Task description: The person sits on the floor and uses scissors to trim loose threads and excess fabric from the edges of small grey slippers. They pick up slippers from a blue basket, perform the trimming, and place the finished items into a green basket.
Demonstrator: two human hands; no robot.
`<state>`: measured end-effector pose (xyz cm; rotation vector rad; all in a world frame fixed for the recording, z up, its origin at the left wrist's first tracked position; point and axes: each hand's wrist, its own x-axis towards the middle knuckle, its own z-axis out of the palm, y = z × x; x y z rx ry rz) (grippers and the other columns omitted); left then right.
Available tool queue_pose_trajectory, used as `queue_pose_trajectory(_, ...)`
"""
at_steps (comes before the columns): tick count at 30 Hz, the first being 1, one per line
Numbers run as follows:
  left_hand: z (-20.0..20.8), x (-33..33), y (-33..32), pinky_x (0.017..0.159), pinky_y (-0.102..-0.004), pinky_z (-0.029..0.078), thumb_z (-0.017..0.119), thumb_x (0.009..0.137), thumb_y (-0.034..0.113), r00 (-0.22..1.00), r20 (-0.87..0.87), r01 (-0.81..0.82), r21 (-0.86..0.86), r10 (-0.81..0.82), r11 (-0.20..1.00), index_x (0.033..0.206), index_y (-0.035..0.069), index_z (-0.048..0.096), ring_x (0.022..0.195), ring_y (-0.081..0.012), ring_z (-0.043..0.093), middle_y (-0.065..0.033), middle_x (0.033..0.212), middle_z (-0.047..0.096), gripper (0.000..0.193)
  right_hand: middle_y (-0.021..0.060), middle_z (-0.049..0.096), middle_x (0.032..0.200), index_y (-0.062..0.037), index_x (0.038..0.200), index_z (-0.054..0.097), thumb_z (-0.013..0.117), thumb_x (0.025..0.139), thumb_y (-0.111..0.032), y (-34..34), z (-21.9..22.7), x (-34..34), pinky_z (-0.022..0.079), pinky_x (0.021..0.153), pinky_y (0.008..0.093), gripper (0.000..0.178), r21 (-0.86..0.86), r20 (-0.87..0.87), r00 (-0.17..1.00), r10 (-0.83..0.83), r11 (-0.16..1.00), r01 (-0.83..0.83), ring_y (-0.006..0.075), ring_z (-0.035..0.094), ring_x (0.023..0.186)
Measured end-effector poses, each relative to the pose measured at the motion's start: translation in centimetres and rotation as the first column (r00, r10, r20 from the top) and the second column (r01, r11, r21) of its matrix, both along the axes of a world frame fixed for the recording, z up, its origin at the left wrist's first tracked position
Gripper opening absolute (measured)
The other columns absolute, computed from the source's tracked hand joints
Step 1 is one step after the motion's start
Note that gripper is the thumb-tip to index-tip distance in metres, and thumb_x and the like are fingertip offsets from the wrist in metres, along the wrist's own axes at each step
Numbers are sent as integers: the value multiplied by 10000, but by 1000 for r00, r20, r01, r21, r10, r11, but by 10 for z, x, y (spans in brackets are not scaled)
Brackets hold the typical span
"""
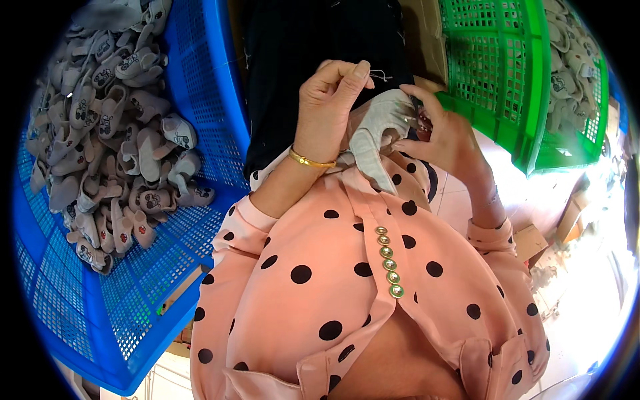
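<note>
Over my lap, a small pale grey cloth shoe [379,130] is held between my two hands, its open side toward my right. My left hand [327,100] is closed, thumb pressed to the forefinger, with a loose white thread [380,75] sticking out of the pinch. The lower fingers of that hand are hidden. My right hand [448,137] curls round the shoe's right side, forefinger on its upper edge and thumb below. A shiny metal piece [423,122] shows inside the right hand's curl; its kind I cannot make out.
To my left stands a large blue plastic basket [200,87] with many small grey printed shoes [110,133] heaped in it. A green plastic basket [490,67] at the far right holds more grey shoes [570,73]. Cardboard [530,243] lies on the pale floor to the right.
</note>
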<state>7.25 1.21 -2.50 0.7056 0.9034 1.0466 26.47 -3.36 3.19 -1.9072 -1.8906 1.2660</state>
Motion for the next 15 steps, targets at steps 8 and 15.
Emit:
queue_pose_trajectory(8,24,-71,30,1077,-464,321,710,805,112,278,-846,404,533,455,744,1437,164,414,1336,-450,326,-293,1448,339,700,97,674,712,-79,1144,562,739,776,-382,11,-31,-23,521,575,350,508,324,198,962,-190,938,119,278,666,623)
queue_pose_trajectory(15,75,-90,-15,735,-328,516,697,829,149,357,-887,614,-12,-292,789,986,50,673,816,-250,627,-102,939,672,187,128,678,765,-95,1161,534,722,771,-293,33,-16,-42,523,620,370,476,155,344,920,-188,978,142,292,678,696)
